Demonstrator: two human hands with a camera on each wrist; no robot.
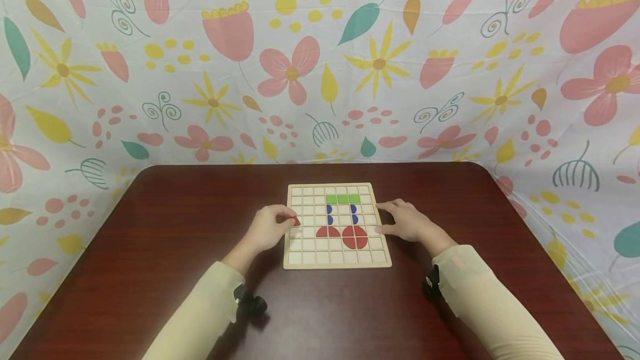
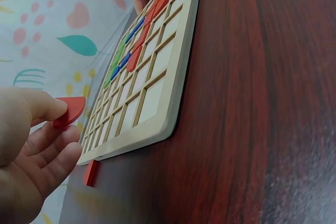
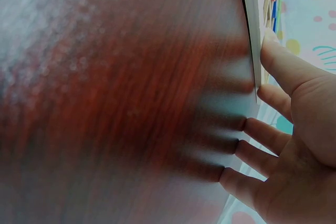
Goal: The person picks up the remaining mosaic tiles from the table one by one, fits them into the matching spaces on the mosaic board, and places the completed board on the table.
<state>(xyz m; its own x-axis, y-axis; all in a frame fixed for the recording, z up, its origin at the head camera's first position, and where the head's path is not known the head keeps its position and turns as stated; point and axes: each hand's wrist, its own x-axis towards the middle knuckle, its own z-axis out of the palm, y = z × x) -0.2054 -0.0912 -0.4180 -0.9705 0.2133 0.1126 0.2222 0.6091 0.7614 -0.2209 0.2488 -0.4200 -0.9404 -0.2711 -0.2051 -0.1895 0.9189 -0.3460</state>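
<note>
My left hand (image 1: 269,228) pinches a red quarter-circle piece (image 2: 73,109) between thumb and fingers, over the left edge of a square wooden grid board (image 1: 337,265). On the board, three green squares (image 1: 343,199) form a row, with blue half-rounds (image 1: 355,214) in two columns below. Lower down are a red half circle (image 1: 328,231) and a full red circle (image 1: 355,237) made of quarter pieces. My right hand (image 1: 407,221) rests at the board's right edge, thumb at the rim and fingers spread, their tips on the table in the right wrist view.
Another red piece (image 2: 91,173) lies on the table against the board's left side, hidden behind the left hand in the head view. The dark reddish-brown table (image 1: 200,193) reaches back to a flower-printed cloth (image 1: 320,71).
</note>
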